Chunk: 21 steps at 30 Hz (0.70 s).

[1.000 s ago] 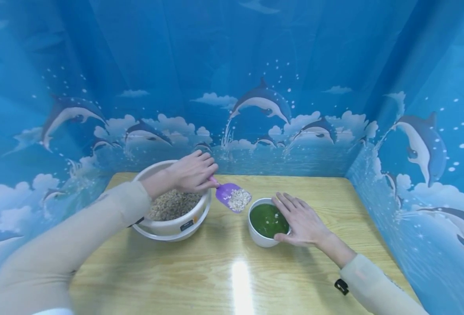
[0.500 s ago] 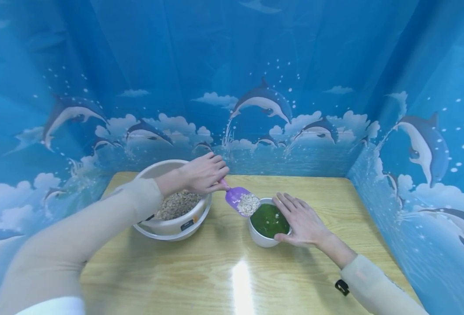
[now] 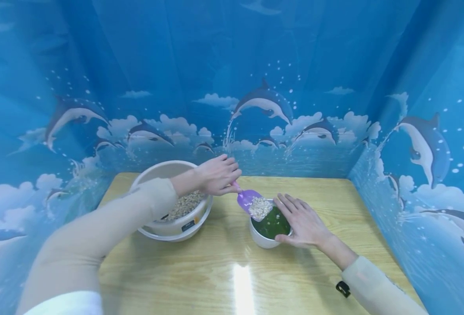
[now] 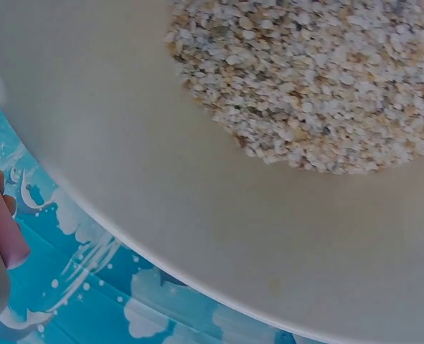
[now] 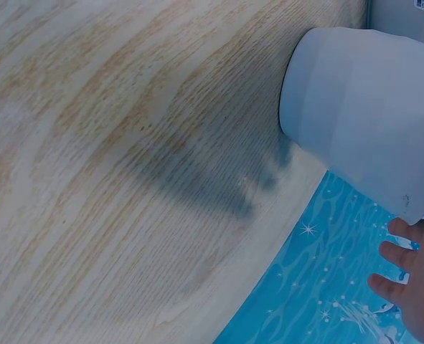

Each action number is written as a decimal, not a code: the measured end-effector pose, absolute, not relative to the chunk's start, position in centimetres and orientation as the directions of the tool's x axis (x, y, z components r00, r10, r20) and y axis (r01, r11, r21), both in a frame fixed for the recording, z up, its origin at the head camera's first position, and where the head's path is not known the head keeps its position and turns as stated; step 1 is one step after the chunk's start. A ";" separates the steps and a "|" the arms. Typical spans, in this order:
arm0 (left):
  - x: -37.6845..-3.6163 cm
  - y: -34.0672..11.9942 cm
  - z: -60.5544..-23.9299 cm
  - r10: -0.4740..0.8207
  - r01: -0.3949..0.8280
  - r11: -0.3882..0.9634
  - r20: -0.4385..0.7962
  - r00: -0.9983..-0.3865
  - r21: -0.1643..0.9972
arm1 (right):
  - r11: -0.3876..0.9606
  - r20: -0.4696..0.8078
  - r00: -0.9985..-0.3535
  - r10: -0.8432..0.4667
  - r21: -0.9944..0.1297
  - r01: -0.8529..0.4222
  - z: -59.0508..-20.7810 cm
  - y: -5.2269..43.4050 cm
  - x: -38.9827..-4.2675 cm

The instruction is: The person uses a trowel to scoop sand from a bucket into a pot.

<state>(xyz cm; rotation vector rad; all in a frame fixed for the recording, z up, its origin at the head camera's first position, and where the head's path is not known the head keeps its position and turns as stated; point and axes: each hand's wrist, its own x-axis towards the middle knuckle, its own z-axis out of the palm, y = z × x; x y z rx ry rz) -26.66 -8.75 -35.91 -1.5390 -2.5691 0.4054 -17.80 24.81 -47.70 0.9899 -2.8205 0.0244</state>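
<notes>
Hovering over the small white cup [image 3: 264, 236] in head view: purple scoop [image 3: 249, 199], loaded w/ pale grain [image 3: 260, 208], tilted down toward the cup's green contents [image 3: 273, 224]. Left hand [image 3: 219, 175] grips the scoop's pink handle, fingers curled round it, forearm stretched across the big cream bowl [image 3: 169, 227]. Right hand [image 3: 304, 221] rests flat on the cup's right rim, fingers straight & spread, thumb at the near edge, steadying it. Progress, as I judge it: scoop filled & carried to the cup; grain not yet tipped in, heap looks intact on the blade. Left to do: tip it out. Bowl holds plenty more grain [image 3: 184, 205]. Both vessels sit on the wood table [image 3: 232, 280], near each other, not touching.

Left wrist view: mostly the cream bowl's inner wall [image 4: 197, 236] w/ grain [image 4: 319, 79] heaped upper right. Fingertips [image 4: 0, 229] at left edge; scoop not visible here, so grip can't be told from this view. Blue dolphin backdrop [image 4: 90, 301] below the rim.

Right wrist view: cup's outer wall [image 5: 362, 107] standing on the tabletop [image 5: 125, 179], its shadow cast on the wood. Fingers [image 5: 405, 272] extended at lower right, relaxed, not clenched; contact w/ the rim not shown here.
</notes>
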 end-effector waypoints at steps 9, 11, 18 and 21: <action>-26.8 -7.1 -36.3 0.886 0.850 0.421 -0.056 -0.460 -0.317 | 0.784 0.161 -0.771 -0.616 0.028 -0.620 -47.7 24.8 -17.8; -26.8 -6.8 -36.3 0.885 0.848 0.419 -0.062 -0.461 -0.326 | 0.783 0.164 -0.770 -0.616 0.024 -0.621 -47.7 24.7 -17.8; -26.9 -6.2 -36.6 0.880 0.843 0.412 -0.089 -0.467 -0.346 | 0.784 0.161 -0.773 -0.614 0.014 -0.620 -47.6 24.7 -17.8; -26.9 -6.0 -36.8 0.877 0.839 0.410 -0.098 -0.470 -0.358 | 0.787 0.158 -0.776 -0.610 0.011 -0.616 -47.6 24.7 -17.9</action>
